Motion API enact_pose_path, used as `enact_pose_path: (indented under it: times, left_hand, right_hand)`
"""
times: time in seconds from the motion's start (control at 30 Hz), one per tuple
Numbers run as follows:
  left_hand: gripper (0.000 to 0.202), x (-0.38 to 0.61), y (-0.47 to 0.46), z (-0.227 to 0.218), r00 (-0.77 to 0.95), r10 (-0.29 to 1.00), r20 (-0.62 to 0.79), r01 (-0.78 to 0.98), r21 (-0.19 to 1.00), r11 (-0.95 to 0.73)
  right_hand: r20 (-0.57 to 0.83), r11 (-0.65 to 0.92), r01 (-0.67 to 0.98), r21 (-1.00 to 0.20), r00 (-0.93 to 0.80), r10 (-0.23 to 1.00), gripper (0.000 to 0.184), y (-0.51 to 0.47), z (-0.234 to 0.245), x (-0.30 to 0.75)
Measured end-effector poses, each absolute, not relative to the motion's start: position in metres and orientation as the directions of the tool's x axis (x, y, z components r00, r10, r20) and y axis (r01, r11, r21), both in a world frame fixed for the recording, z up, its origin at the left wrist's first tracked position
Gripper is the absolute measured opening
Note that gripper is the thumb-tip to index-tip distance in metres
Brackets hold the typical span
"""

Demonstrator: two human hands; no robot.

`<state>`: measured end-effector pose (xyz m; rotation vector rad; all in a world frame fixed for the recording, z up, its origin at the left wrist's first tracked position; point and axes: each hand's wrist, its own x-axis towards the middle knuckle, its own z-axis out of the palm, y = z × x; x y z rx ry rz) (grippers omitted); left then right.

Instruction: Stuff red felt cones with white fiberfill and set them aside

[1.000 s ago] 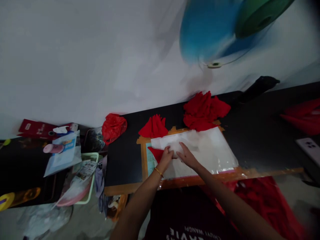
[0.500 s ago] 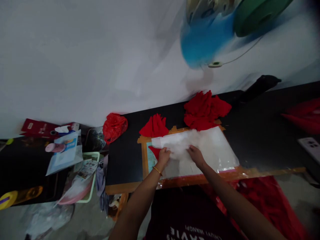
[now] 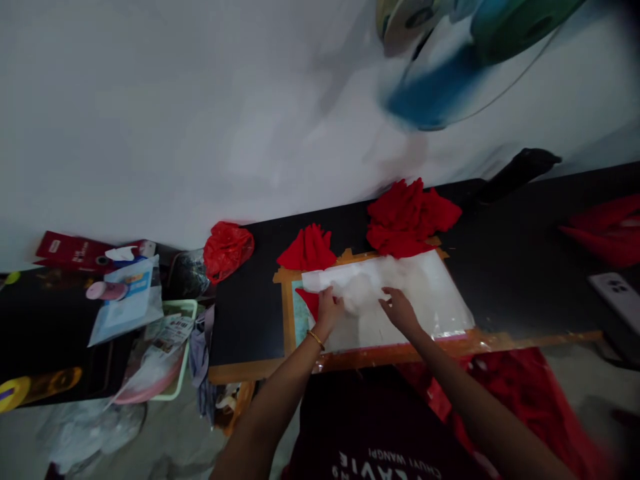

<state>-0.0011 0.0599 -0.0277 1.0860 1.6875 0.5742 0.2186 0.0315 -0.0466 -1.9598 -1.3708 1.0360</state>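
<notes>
One tuft of fluffy white fibre (image 3: 361, 291) lies between my left hand (image 3: 329, 312), grip unclear, and narrowly parted right hand (image 3: 402, 312); draught from the blurred blue fan (image 3: 434, 95) could scatter it.

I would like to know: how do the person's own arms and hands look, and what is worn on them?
Both forearms are bare, with no sleeves in view. Neither the left hand nor the right hand wears a glove. A thin gold-coloured bangle circles the left wrist; none shows on the right.
</notes>
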Motion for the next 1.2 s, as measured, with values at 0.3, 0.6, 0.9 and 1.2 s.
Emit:
enact_pose_path:
  times: [0.3,0.6,0.9,1.2]
  left_hand:
    - [0.047,0.025,0.030,-0.035,0.096,0.945,-0.313,0.577,0.791,0.204]
    - [0.016,0.007,0.045,-0.047,0.108,0.960,-0.258,0.661,0.740,0.124]
    - [0.022,-0.006,0.035,-0.036,0.159,0.971,-0.179,0.628,0.777,0.040]
    - [0.030,-0.002,0.028,-0.040,0.167,0.967,-0.195,0.574,0.816,0.066]
  right_hand:
    - [-0.368,-0.304,0.598,-0.741,0.017,0.930,0.018,0.028,-0.063,0.180]
    - [-0.384,-0.340,0.569,-0.749,0.047,0.922,0.026,0.025,-0.071,0.202]
    - [-0.116,0.026,0.685,-0.728,-0.160,0.980,0.081,0.023,-0.045,0.204]
    - [-0.230,0.174,0.736,-0.654,-0.413,0.881,0.062,0.043,-0.063,0.153]
